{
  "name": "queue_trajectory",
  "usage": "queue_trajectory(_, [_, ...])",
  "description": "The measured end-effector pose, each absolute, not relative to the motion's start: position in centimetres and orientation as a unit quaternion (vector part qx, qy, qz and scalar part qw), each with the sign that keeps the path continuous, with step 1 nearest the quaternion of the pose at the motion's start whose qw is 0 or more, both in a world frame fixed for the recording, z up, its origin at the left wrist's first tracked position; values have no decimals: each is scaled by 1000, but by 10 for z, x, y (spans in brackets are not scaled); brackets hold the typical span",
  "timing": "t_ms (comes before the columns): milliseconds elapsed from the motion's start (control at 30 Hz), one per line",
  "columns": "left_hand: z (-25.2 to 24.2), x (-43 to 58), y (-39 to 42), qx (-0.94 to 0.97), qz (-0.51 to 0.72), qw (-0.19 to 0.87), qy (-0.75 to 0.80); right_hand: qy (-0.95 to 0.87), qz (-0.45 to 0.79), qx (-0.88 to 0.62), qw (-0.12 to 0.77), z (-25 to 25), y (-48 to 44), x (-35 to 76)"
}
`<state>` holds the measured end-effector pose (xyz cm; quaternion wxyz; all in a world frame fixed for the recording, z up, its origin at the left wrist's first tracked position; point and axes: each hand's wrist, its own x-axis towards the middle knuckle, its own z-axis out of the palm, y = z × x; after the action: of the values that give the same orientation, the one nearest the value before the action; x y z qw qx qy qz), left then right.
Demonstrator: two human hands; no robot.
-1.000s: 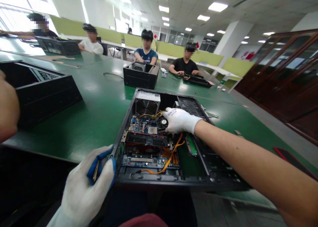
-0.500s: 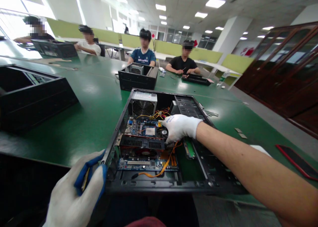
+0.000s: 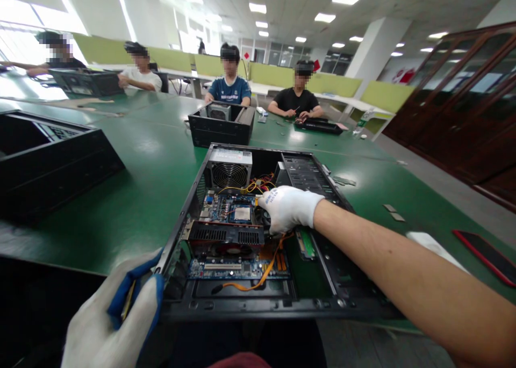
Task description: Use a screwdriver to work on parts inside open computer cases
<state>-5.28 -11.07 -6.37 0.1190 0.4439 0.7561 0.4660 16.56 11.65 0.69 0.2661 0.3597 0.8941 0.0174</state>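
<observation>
An opened black computer case (image 3: 250, 305) lies in front of me, its insides facing up. My left hand (image 3: 116, 303), in a white glove with blue palm, grips the case's near left corner between thumb and fingers. A thin brass-coloured item (image 3: 128, 300) shows inside that hand; its kind is unclear. My right hand (image 3: 288, 209), in a white glove, reaches into the case with fingers closed on a dark cooling fan (image 3: 263, 216), mostly covered by the glove. Beside it are the bare processor (image 3: 242, 213) on the blue motherboard (image 3: 221, 207) and a graphics card (image 3: 226, 233).
A power supply (image 3: 229, 169) sits at the case's far left; an orange cable (image 3: 258, 282) lies loose over the board. Other cases stand at left (image 3: 60, 164) and ahead (image 3: 221, 129) on the green table (image 3: 157, 158). A red-edged black panel (image 3: 486, 255) lies right. Several co-workers sit opposite.
The view has shifted slightly, with the case and both hands a little further left in it. Less of the fan shows beneath my right hand. My left hand keeps its grip on the corner.
</observation>
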Motion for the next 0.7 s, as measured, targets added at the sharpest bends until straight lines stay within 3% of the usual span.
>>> queue_trajectory(233, [-66, -55, -112, 446, 445, 100, 770, 904, 87, 372, 190, -2, 128, 165])
queue_trajectory(700, [-60, -48, -111, 419, 469, 133, 767, 901, 170, 348, 195, -22, 152, 162])
